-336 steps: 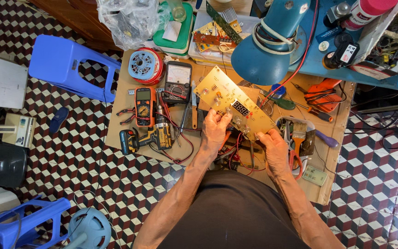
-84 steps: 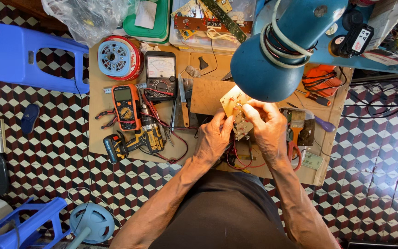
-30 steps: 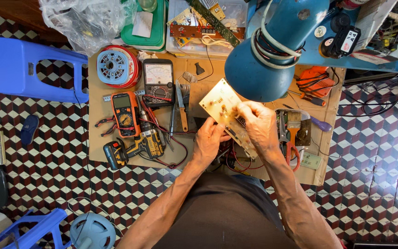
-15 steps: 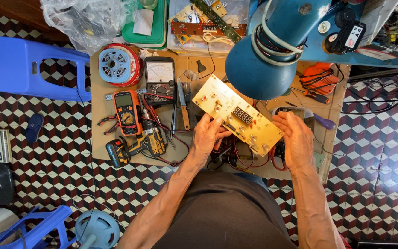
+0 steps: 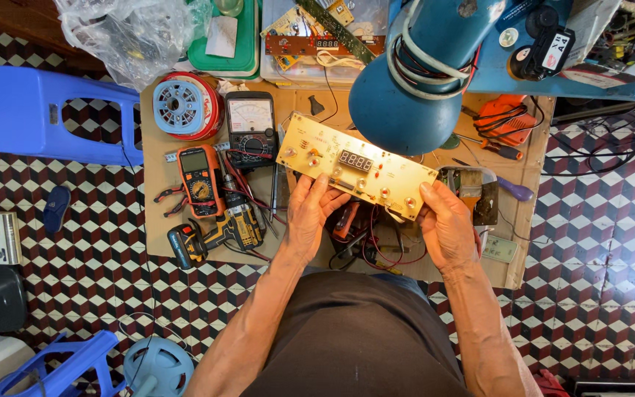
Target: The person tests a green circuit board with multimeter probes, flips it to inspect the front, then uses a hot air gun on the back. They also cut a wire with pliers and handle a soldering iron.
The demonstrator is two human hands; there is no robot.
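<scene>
The low wooden work board (image 5: pixel 157 242) sat on a checkered red, white and black tile floor (image 5: pixel 589 242), and pretty much everything else was piled on it. Off to its left lay a blue plastic stool (image 5: pixel 38 110) tipped on its side. A big blue metal desk lamp shade (image 5: pixel 420 73) hung over the top right part of the board, covering some of the clutter there. A crumpled clear plastic bag (image 5: pixel 134 33) sat at the top edge, with a green plastic tray (image 5: pixel 233 44) just beside it.

The main thing was the long yellowish circuit board with a red four-digit display and a row of small buttons (image 5: pixel 354 165). It was held up above the middle of the wooden board, tilted so its left end sat higher in view than its right. The left hand (image 5: pixel 310 217) was gripping its lower edge near the left half, thumb on top of the face. The right hand (image 5: pixel 446 224) was clasping the right end, fingers curled around that corner.

Left of the circuit board were a red and blue wire spool (image 5: pixel 184 106), a black analog meter (image 5: pixel 251 129), an orange digital multimeter (image 5: pixel 200 180) and a black and yellow cordless screwdriver (image 5: pixel 214 234). Red and black test leads (image 5: pixel 376 246) tangled under the hands. A purple-handled screwdriver (image 5: pixel 512 191) lay near the right hand.
</scene>
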